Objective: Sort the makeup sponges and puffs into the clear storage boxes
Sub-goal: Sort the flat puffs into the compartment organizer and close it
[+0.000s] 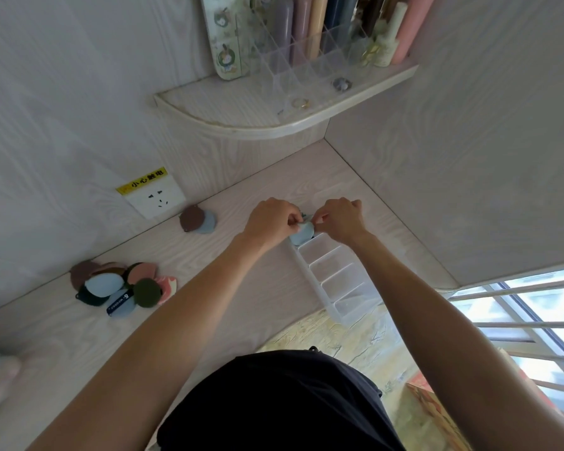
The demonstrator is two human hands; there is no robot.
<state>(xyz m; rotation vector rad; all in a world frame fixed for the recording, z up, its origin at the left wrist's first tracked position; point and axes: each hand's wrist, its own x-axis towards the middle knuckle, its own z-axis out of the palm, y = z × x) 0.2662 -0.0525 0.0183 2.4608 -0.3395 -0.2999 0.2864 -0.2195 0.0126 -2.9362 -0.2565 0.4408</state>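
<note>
I press a blue puff (302,235) into the box (334,281), left hand (271,221) and right hand (339,218) both pinching it, seemingly; an overstuffed end slot could spring it out.

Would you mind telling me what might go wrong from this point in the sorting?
Both hands, left hand and right hand, press a light blue puff into the far compartment of the clear box; pushing there might shift the box. The box's near end looks close to the desk edge, so it might slip off.
</note>
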